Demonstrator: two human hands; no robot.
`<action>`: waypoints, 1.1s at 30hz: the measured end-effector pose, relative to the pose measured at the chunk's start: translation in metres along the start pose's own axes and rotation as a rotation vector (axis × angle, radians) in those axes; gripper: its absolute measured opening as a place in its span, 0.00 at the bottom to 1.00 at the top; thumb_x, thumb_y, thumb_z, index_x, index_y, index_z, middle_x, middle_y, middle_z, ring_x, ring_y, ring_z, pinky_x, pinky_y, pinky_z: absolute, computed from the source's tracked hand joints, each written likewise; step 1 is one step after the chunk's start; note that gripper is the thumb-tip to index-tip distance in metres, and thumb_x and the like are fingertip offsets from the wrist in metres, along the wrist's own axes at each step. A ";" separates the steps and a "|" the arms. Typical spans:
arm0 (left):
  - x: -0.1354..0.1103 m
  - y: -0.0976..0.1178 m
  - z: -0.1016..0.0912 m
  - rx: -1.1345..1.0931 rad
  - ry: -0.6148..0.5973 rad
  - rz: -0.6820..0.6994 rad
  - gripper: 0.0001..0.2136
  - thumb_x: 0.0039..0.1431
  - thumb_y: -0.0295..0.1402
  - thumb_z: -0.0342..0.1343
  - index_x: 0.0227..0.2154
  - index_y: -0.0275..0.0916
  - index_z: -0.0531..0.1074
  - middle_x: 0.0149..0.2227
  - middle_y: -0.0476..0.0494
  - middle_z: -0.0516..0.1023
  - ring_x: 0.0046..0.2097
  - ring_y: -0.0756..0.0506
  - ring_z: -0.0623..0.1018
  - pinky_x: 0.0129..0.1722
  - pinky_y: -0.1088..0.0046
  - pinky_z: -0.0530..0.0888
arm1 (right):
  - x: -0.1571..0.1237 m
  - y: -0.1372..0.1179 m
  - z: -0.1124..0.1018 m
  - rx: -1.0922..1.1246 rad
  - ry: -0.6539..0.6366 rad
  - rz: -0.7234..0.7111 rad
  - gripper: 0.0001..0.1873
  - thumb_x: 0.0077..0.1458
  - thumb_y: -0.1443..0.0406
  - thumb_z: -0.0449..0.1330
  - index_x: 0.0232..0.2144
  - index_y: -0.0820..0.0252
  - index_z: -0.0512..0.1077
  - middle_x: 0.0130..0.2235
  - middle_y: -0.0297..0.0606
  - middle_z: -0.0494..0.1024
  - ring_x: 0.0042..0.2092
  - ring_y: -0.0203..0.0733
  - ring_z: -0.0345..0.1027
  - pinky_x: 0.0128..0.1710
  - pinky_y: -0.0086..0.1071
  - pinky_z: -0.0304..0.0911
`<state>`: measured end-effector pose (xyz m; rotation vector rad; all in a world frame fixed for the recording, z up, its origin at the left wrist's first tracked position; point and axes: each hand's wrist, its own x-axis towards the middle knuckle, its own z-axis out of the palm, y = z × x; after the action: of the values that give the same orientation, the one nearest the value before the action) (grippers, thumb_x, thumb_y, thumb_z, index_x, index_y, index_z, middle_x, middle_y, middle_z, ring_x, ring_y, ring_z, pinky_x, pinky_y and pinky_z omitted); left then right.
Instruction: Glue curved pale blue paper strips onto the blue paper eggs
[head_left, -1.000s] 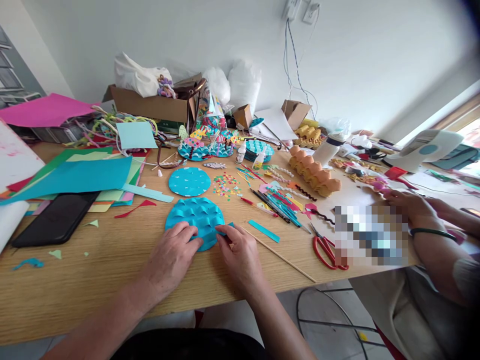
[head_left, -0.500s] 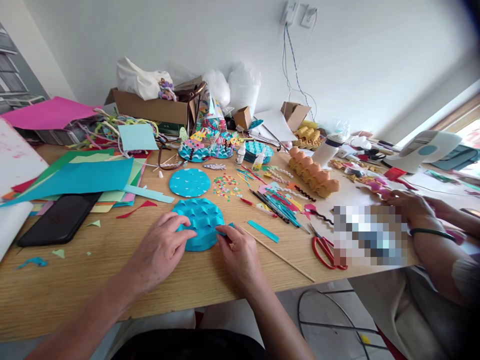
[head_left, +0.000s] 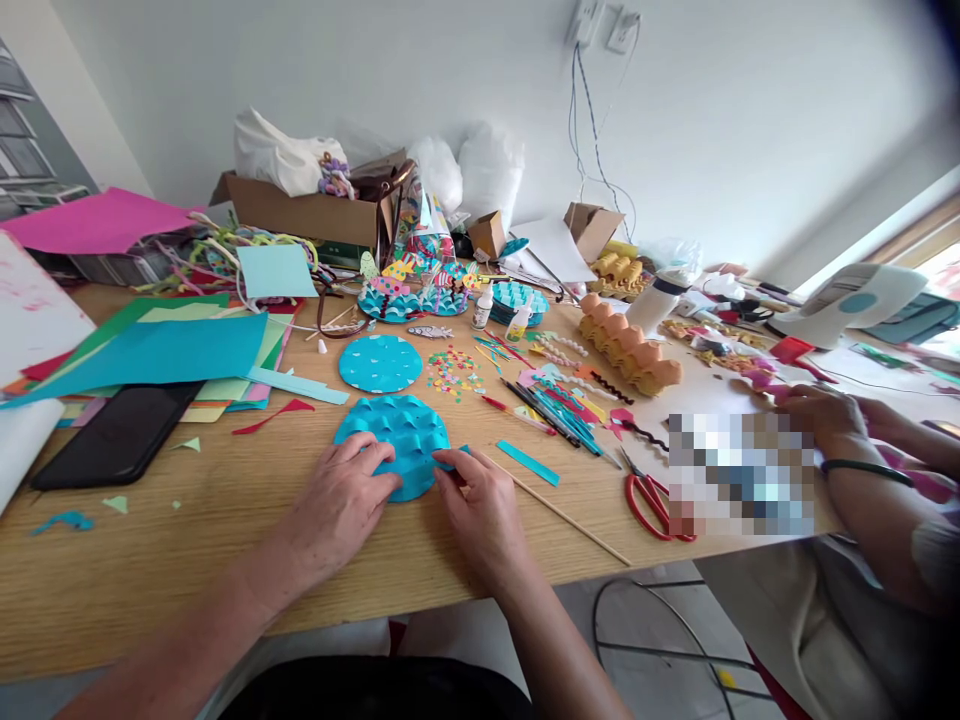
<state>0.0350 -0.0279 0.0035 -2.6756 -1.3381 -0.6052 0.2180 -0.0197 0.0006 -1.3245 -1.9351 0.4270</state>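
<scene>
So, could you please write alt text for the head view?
A person's left hand is over a ridged blue disc, while the right hand pinches a blue paper strip at the disc's edge. To the right lie a wooden stick and red-handled scissors.

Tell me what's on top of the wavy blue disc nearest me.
Rows of raised blue paper curls stand on the disc. Your left hand covers part of its lower left; what lies beneath cannot be seen.
</scene>
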 end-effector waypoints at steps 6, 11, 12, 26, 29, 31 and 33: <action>-0.001 -0.002 -0.002 0.021 -0.008 -0.010 0.11 0.51 0.19 0.53 0.31 0.40 0.75 0.41 0.43 0.72 0.46 0.38 0.66 0.43 0.55 0.70 | 0.000 0.000 0.001 0.017 -0.006 0.011 0.10 0.53 0.70 0.56 0.35 0.60 0.76 0.30 0.39 0.77 0.31 0.38 0.70 0.31 0.28 0.62; -0.002 -0.002 -0.003 0.059 -0.010 0.000 0.11 0.51 0.19 0.53 0.32 0.41 0.75 0.42 0.42 0.71 0.46 0.38 0.66 0.43 0.56 0.70 | 0.000 0.000 0.000 0.021 -0.006 0.014 0.10 0.53 0.70 0.55 0.36 0.60 0.76 0.31 0.39 0.77 0.31 0.38 0.70 0.32 0.28 0.62; -0.002 -0.002 -0.003 0.063 -0.010 0.003 0.11 0.51 0.19 0.52 0.32 0.40 0.75 0.43 0.41 0.71 0.46 0.37 0.66 0.42 0.56 0.70 | 0.000 0.000 0.000 0.024 -0.006 0.016 0.10 0.53 0.70 0.55 0.36 0.60 0.76 0.31 0.39 0.77 0.31 0.38 0.70 0.31 0.28 0.62; -0.003 0.000 -0.005 0.067 -0.031 -0.012 0.12 0.51 0.20 0.52 0.32 0.42 0.75 0.43 0.43 0.72 0.46 0.37 0.67 0.41 0.57 0.70 | 0.000 0.011 -0.010 -0.009 -0.066 -0.044 0.17 0.50 0.75 0.52 0.41 0.61 0.72 0.34 0.39 0.77 0.35 0.38 0.70 0.35 0.28 0.63; -0.003 0.000 -0.002 0.068 -0.023 -0.014 0.12 0.50 0.20 0.52 0.31 0.42 0.75 0.43 0.43 0.73 0.47 0.37 0.67 0.41 0.57 0.69 | -0.001 0.013 -0.012 -0.143 -0.048 -0.066 0.16 0.51 0.75 0.52 0.40 0.59 0.73 0.35 0.39 0.77 0.37 0.39 0.70 0.36 0.28 0.62; -0.004 0.000 0.000 0.067 -0.004 -0.015 0.12 0.50 0.20 0.52 0.31 0.42 0.75 0.43 0.44 0.73 0.47 0.37 0.67 0.40 0.58 0.68 | -0.001 0.013 -0.013 -0.230 -0.051 -0.057 0.14 0.53 0.74 0.53 0.39 0.58 0.73 0.36 0.39 0.77 0.38 0.40 0.70 0.36 0.28 0.61; -0.004 -0.001 0.001 0.064 0.009 -0.011 0.11 0.50 0.20 0.52 0.31 0.42 0.74 0.42 0.44 0.73 0.47 0.37 0.67 0.41 0.58 0.68 | -0.002 0.012 -0.014 -0.311 -0.057 -0.057 0.13 0.56 0.74 0.52 0.38 0.57 0.73 0.36 0.39 0.77 0.38 0.40 0.69 0.37 0.28 0.60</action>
<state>0.0327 -0.0300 0.0013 -2.6136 -1.3478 -0.5643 0.2360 -0.0183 0.0018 -1.4577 -2.1454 0.1395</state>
